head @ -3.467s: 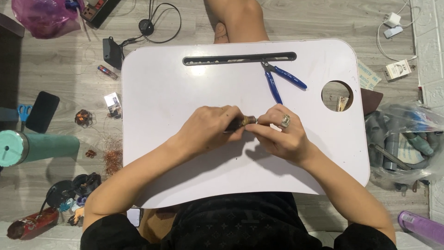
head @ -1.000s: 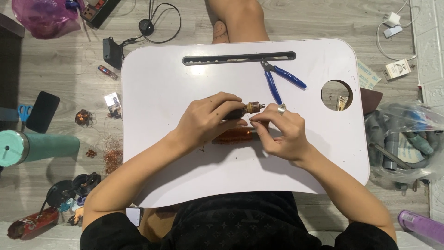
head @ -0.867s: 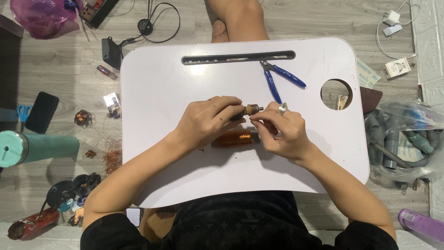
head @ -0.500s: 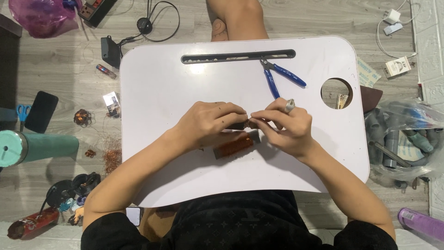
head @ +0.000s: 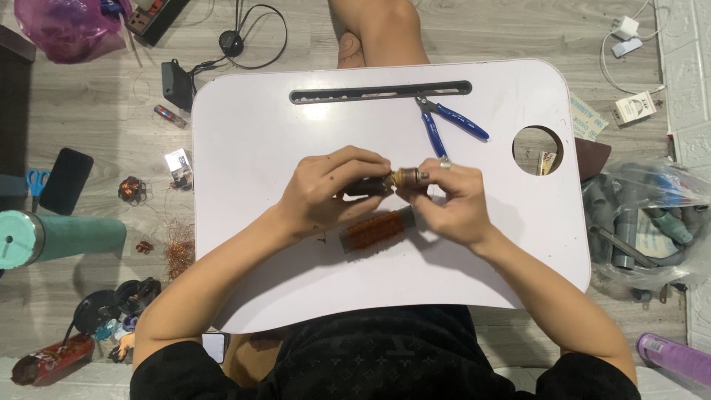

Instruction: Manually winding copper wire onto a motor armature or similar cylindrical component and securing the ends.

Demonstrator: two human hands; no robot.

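Both hands meet over the middle of the white lap table (head: pixel 296 296). The left hand (head: pixel 326 194) has its fingers curled around a small dark cylindrical part (head: pixel 368 187), most of which is hidden inside the grip; only a short dark stretch and a brass-coloured end (head: pixel 406 177) show between the 2 hands. The right hand (head: pixel 452 201) pinches that brass end from the other side, its fingertips closed on it, with a ring on 1 finger. What exactly the part is cannot be made out, since the fingers cover most of it.

Just below the hands, lying on the table, is a copper-wound rotor (head: pixel 375 231); its right end is hidden under the right hand, and it is not held by either hand.

Beyond the hands lie blue-handled pliers (head: pixel 450 124), their jaws pointing toward a long dark slot (head: pixel 381 92) in the table's far edge. A round hole (head: pixel 538 150) pierces the table on the right.

On the wooden floor to the left are tangles of copper wire (head: pixel 178 253), a teal bottle (head: pixel 55 238) cut off by the picture's edge, a dark phone (head: pixel 66 181) and blue scissors (head: pixel 34 184) partly hidden. To the right sits a clear plastic bag (head: pixel 652 222) of grey parts, its contents blurred by the plastic.
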